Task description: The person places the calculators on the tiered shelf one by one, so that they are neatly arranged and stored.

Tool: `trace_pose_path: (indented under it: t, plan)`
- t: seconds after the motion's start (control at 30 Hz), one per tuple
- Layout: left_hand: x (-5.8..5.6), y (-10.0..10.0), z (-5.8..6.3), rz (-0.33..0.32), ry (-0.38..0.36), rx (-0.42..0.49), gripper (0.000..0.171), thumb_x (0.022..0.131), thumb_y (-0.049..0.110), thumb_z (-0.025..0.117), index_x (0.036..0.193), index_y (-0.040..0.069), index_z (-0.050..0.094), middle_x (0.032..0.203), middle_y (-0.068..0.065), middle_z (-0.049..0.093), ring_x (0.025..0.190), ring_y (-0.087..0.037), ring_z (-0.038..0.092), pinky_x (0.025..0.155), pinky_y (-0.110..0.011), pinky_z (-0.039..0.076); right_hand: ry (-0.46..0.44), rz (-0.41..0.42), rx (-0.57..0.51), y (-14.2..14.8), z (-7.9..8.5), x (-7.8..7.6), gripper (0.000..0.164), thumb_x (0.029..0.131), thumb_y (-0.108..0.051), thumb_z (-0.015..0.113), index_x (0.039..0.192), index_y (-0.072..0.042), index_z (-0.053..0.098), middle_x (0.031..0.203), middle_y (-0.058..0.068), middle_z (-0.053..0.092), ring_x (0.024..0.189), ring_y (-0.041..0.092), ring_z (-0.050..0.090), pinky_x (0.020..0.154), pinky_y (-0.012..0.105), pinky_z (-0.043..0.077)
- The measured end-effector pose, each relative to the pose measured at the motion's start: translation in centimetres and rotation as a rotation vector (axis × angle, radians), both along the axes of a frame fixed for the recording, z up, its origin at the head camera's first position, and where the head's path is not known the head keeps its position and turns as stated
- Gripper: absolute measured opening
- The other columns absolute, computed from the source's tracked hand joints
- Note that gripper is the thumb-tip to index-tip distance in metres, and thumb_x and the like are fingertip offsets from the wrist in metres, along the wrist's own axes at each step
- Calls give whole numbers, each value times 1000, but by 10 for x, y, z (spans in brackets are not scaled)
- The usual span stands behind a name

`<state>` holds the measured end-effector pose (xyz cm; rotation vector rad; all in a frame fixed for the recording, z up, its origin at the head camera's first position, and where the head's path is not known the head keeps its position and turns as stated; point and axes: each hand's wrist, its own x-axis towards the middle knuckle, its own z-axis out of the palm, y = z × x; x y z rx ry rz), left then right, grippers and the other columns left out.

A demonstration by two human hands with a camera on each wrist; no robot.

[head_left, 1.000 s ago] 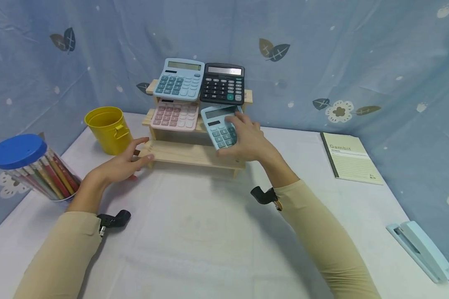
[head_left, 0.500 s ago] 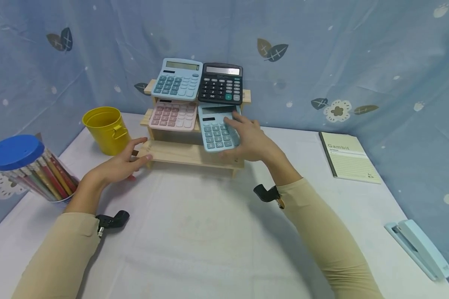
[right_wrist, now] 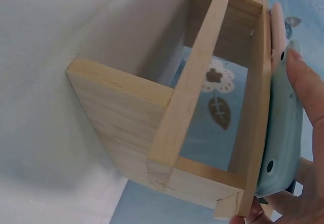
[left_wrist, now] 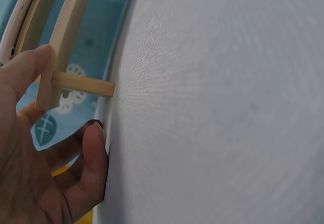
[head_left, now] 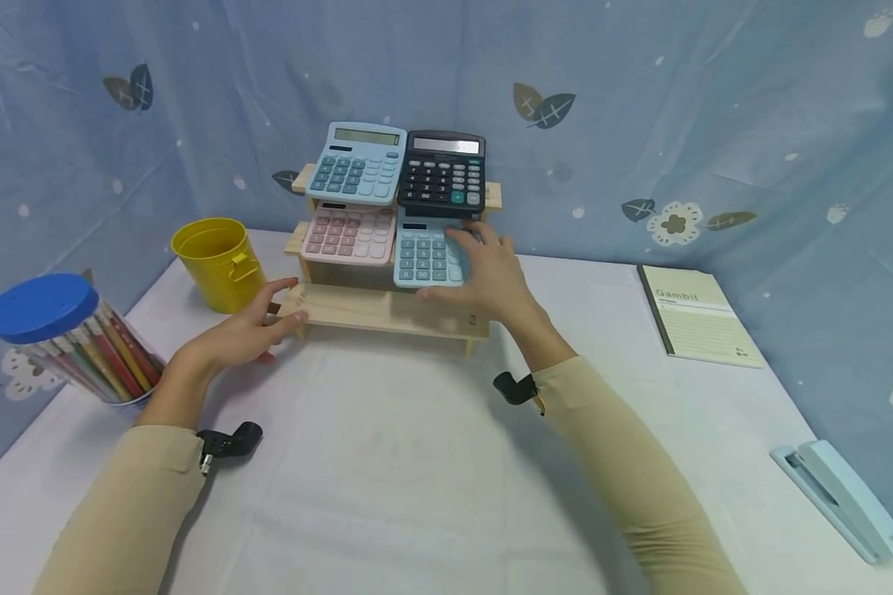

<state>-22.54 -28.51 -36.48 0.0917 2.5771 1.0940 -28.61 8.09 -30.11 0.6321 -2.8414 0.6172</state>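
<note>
A stepped wooden rack [head_left: 379, 309] stands at the back of the table. On its middle step, at the right, my right hand [head_left: 493, 281] grips a light blue calculator [head_left: 424, 258] by its right side, thumb at the lower edge. In the right wrist view this calculator [right_wrist: 284, 133] lies against the step's board. My left hand [head_left: 240, 335] pinches the left end of the lowest step between thumb and forefinger; its other fingers are loosely bent in the left wrist view. Beside the held calculator is a pink one [head_left: 350, 236]. Above sit another light blue calculator [head_left: 357, 165] and a black one [head_left: 442, 172].
Left of the rack are a yellow bucket [head_left: 219, 268] and a blue-lidded jar of pencils [head_left: 93, 351]. A notebook [head_left: 703, 318] lies at the right, with a light blue stapler [head_left: 841, 500] nearer the front. A blue patterned curtain [head_left: 640, 107] hangs behind.
The calculator in my right hand has straightened from a tilt and moved back onto the middle step, partly under the black one. My left hand has stayed at the rack's end.
</note>
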Motion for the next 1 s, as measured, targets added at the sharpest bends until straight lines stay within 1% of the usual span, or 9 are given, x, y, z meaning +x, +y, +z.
trace_pose_path:
  t: [0.1, 0.3, 0.43, 0.6, 0.73, 0.83, 1.0]
  plan:
    - [0, 1, 0, -3, 3, 3, 92, 99, 70, 48, 164, 36, -9, 159, -32, 23, 126, -45, 54, 89, -45, 58, 18, -12, -8, -1, -2, -4, 108, 69, -71, 83, 156, -19, 45, 165, 11, 30, 117, 34, 41, 95, 47, 42]
    - [0, 1, 1, -9, 1, 12, 92, 100, 67, 48, 164, 34, -10, 158, -33, 25, 126, -46, 54, 89, -45, 59, 27, -30, -22, -4, -4, -9, 109, 70, -74, 81, 157, -20, 44, 166, 9, 29, 115, 32, 39, 95, 45, 40]
    - [0, 1, 1, -4, 7, -2, 91, 100, 68, 48, 164, 35, -8, 156, -31, 27, 125, -44, 55, 89, -45, 59, 36, -44, -23, -6, -4, -11, 108, 72, -75, 79, 157, -21, 43, 166, 8, 29, 115, 31, 39, 96, 45, 40]
    - [1, 1, -1, 4, 14, -29, 91, 100, 69, 47, 164, 35, -8, 155, -30, 28, 119, -41, 57, 85, -43, 57, 37, -56, -28, -8, -4, -13, 108, 71, -77, 78, 158, -23, 42, 166, 6, 29, 113, 32, 38, 94, 45, 41]
    - [2, 1, -2, 4, 11, -25, 90, 100, 68, 47, 164, 34, -8, 155, -31, 27, 119, -40, 56, 85, -43, 57, 40, -65, -9, -10, -5, -13, 109, 71, -79, 76, 158, -25, 41, 166, 5, 29, 111, 32, 39, 93, 45, 43]
    - [1, 1, -3, -1, 14, -15, 91, 101, 66, 47, 164, 33, -9, 156, -32, 26, 121, -42, 56, 86, -44, 58, 33, -66, 12, -10, -4, -13, 108, 72, -79, 75, 159, -25, 40, 165, 6, 29, 112, 32, 39, 95, 46, 43]
    - [0, 1, -3, -6, 18, -7, 90, 101, 65, 48, 164, 32, -8, 156, -32, 26, 123, -44, 55, 86, -44, 58, -4, -60, 27, -9, -1, -13, 106, 75, -78, 74, 159, -23, 39, 164, 8, 29, 115, 33, 38, 98, 49, 43]
